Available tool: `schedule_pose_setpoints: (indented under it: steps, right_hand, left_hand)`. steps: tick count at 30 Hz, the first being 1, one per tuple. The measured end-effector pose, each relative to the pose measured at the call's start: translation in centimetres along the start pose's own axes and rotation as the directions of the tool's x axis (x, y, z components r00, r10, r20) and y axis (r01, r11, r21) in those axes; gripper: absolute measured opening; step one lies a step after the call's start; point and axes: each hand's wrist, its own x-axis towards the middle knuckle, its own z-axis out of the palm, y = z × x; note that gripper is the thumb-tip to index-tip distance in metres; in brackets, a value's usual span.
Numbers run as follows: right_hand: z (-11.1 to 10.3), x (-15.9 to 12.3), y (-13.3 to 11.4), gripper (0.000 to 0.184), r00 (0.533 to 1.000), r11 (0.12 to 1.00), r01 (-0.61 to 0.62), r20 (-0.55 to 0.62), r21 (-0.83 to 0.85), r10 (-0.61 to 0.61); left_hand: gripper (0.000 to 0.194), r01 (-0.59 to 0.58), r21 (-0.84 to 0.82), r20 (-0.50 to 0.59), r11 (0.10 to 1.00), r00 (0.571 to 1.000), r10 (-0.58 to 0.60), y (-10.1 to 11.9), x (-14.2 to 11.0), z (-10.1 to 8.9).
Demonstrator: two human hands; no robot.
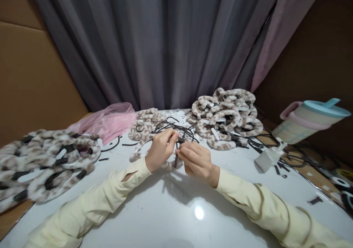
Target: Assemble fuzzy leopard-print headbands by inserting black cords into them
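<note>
My left hand (161, 148) and my right hand (195, 159) come together above the middle of the white table, fingers pinched. Between them hangs a narrow dark strip (176, 160), and a thicker dark wrapped piece (181, 140) shows by the fingertips. Both hands grip this dark strip; their fingers partly cover it. Behind the hands, a loose coil of thin black cords (190, 131) lies on the table. Left of it sits a small heap of spotted plush strips (147, 121), and some pale plush shows just under my hands.
Spotted plush rings with black bands are piled at the left (49, 167) and at the back right (227, 112). A pink plastic bag (107, 123) lies at the back left. On the right are a white bottle (268, 158), a tumbler (306, 121) with a blue lid, and tape rolls (340, 182).
</note>
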Motion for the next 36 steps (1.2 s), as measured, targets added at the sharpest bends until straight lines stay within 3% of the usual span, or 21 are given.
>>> schedule_pose_setpoints:
  steps: [2, 4, 5, 7, 10, 14, 18, 20, 24, 28, 30, 32, 36]
  right_hand:
    - [-0.1, 0.4, 0.1, 0.021, 0.996, 0.997, -0.075, -0.053, 0.029, 0.077]
    - [-0.1, 0.9, 0.1, 0.02, 0.95, 0.954, -0.286, -0.109, 0.085, 0.294]
    - [-0.1, 1.1, 0.1, 0.018, 0.895, 0.901, -0.413, -0.125, 0.129, 0.428]
    - [0.1, 1.6, 0.1, 0.013, 0.742, 0.742, -0.627, -0.109, 0.237, 0.661]
    - [0.2, 2.1, 0.4, 0.015, 0.556, 0.52, -0.766, -0.019, 0.378, 0.831]
    - [0.0, 2.7, 0.8, 0.019, 0.381, 0.287, -0.83, 0.11, 0.478, 0.918]
    - [-0.6, 3.4, 0.8, 0.02, 0.014, -0.217, -0.812, 0.39, 0.542, 0.921]
    - [-0.7, 3.6, 0.8, 0.019, -0.074, -0.362, -0.767, 0.488, 0.53, 0.87]
    - [-0.7, 3.2, 1.3, 0.013, -0.105, -0.434, -0.75, 0.558, 0.499, 0.823]
    - [-1.1, 3.1, 2.6, 0.008, -0.116, -0.518, -0.761, 0.704, 0.39, 0.701]
    - [-1.5, 3.4, 3.2, 0.009, -0.11, -0.548, -0.775, 0.785, 0.317, 0.61]
    - [-2.0, 3.8, 3.5, 0.01, -0.096, -0.559, -0.783, 0.835, 0.272, 0.541]
    - [-2.7, 4.5, 3.2, 0.014, -0.041, -0.542, -0.785, 0.848, 0.299, 0.528]
  left_hand:
    - [0.023, -0.038, 0.002, 0.003, 0.999, 0.999, 0.038, -0.1, 0.0, 0.1]
    - [0.022, -0.072, 0.01, -0.01, 0.997, 0.997, 0.072, -0.2, 0.0, 0.2]
    - [0.022, -0.09, 0.014, -0.02, 0.996, 0.996, 0.09, -0.2, 0.0, 0.2]
    - [0.021, -0.124, 0.018, -0.039, 0.992, 0.991, 0.125, -0.3, -0.1, 0.4]
    - [0.021, -0.171, 0.025, -0.061, 0.985, 0.983, 0.172, -0.4, -0.2, 0.6]
    - [0.021, -0.164, 0.012, -0.062, 0.986, 0.984, 0.164, -0.2, -0.4, 0.7]
    - [0.022, -0.098, -0.013, -0.031, 0.995, 0.995, 0.098, 0.2, -0.5, 0.6]
    - [0.022, -0.104, -0.017, -0.023, 0.994, 0.994, 0.104, 0.4, -0.6, 0.6]
    - [0.022, -0.212, 0.009, -0.028, 0.977, 0.977, 0.212, 0.6, -0.7, 0.6]
    - [0.022, -0.36, 0.077, -0.003, 0.93, 0.932, 0.361, 0.4, -1.0, 0.6]
    - [0.02, -0.474, 0.145, 0.024, 0.868, 0.879, 0.476, 0.2, -1.1, 0.5]
    - [0.016, -0.592, 0.245, 0.053, 0.768, 0.799, 0.6, 0.0, -1.1, 0.3]
    - [0.01, -0.702, 0.418, 0.065, 0.576, 0.656, 0.752, -0.5, -0.6, -0.3]
